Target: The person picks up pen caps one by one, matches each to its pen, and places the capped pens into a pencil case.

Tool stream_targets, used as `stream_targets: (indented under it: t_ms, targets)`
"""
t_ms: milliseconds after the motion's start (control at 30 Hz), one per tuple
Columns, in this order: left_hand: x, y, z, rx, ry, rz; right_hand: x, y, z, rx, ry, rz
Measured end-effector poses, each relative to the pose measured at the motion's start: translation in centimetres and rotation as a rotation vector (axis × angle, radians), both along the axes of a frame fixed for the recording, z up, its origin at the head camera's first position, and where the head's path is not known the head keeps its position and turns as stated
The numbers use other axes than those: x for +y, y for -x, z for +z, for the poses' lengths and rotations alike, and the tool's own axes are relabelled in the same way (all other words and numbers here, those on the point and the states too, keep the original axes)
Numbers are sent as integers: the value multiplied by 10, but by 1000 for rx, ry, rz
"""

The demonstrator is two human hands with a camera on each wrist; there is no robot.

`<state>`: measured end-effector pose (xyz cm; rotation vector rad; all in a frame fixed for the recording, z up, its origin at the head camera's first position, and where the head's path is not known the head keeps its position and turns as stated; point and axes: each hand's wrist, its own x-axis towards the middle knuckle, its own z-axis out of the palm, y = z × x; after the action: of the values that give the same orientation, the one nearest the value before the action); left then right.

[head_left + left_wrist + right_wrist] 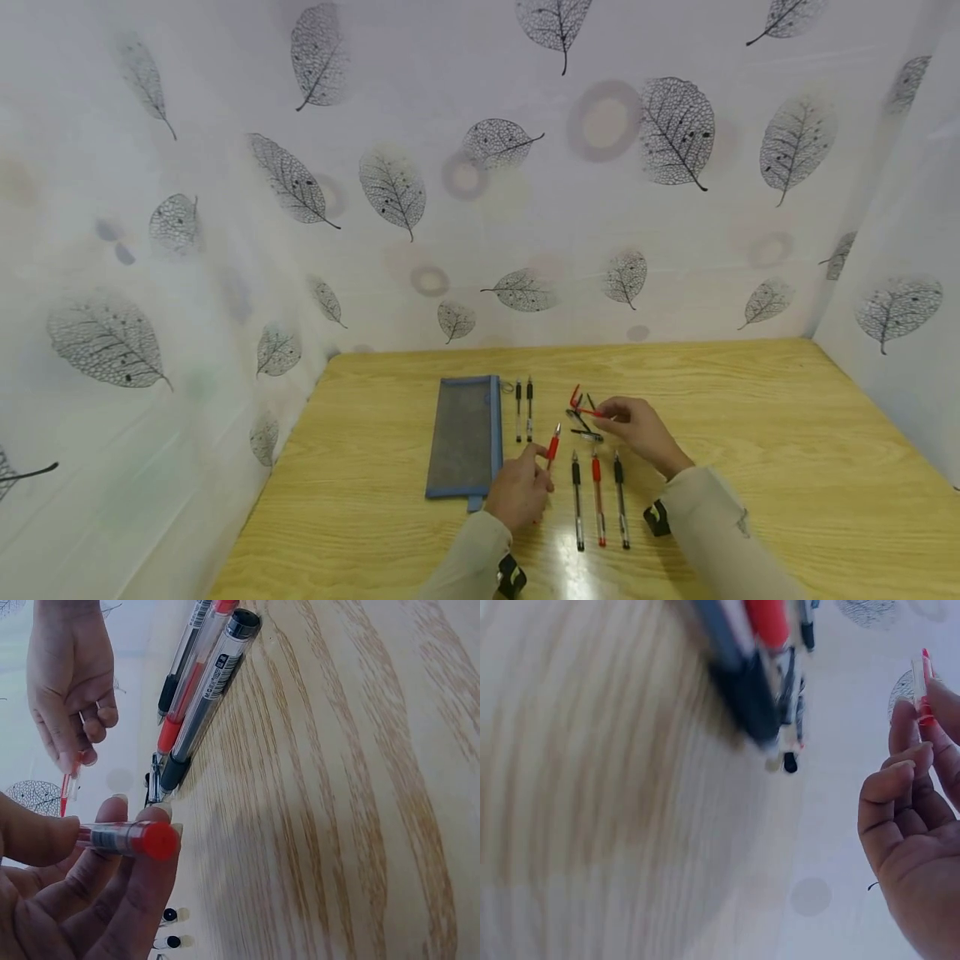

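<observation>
"Pen (553, 447) first, the uncapped red one: where is it?"

"In the left hand (517, 492), above the desk (795, 450), its fingers gripping the barrel. The long axis runs near to far, nib (557, 429) at the far end, leaning slightly right."

"And the right hand (637, 429)?"

"Fingers pinching a red cap (590, 412), to the right of that nib and apart from it; I'd judge that sideways gap matters most."

"So from the right fingers, the pen lies left and slightly near."
</observation>
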<state>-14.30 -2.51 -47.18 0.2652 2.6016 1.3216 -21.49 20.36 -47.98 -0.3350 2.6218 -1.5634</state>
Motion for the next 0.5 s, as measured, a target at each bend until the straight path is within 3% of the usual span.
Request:
stream_targets:
  t_ms: [167, 500]
  targets:
    - [1, 1, 0, -4, 15, 3, -6, -5, 1, -6, 104, 1]
    - [3, 2, -1, -4, -1, -12, -18, -9, 2, 29, 156, 10]
